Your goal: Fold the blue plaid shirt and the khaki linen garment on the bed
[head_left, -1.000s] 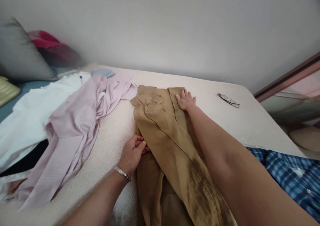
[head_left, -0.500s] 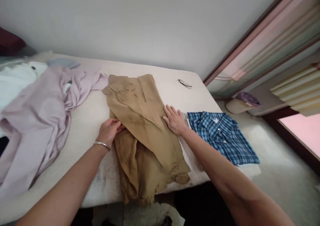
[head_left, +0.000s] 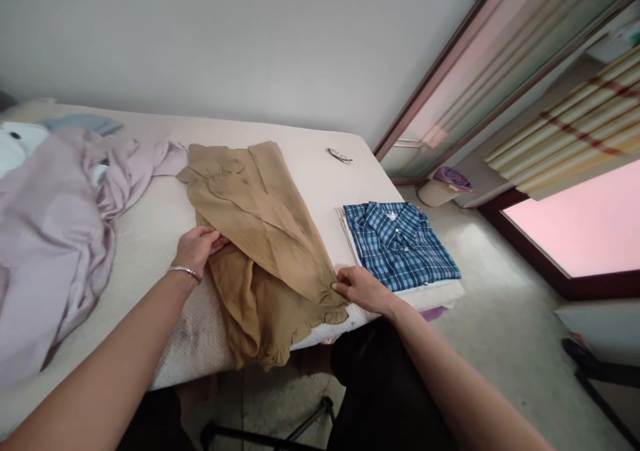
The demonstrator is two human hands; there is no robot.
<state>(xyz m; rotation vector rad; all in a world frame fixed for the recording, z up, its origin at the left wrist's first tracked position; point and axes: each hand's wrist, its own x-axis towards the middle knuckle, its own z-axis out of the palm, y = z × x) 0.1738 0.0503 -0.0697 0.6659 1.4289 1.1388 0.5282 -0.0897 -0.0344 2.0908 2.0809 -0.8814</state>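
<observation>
A brown garment (head_left: 260,218) with gathered, frilled ends lies partly folded on the bed, its lower end hanging over the front edge. My left hand (head_left: 197,249) is closed at its left side, fingertips pinching the edge of the upper layer. At the lower right, near a gathered end, my right hand (head_left: 361,289) pinches the garment's right edge between thumb and fingers. Right of this hand lies a folded blue checked shirt (head_left: 405,244), collar up, on top of other folded cloth.
A crumpled pale pink cloth (head_left: 55,224) covers the left of the bed, with white and light blue cloth behind it. Eyeglasses (head_left: 340,156) lie near the bed's far right. A bin (head_left: 436,193) stands on the floor beyond, and black metal legs (head_left: 300,428) show below.
My right hand has slid from lying flat on the garment's right side down toward its lower right edge, and now pinches it. My left hand keeps its place. The view has turned right.
</observation>
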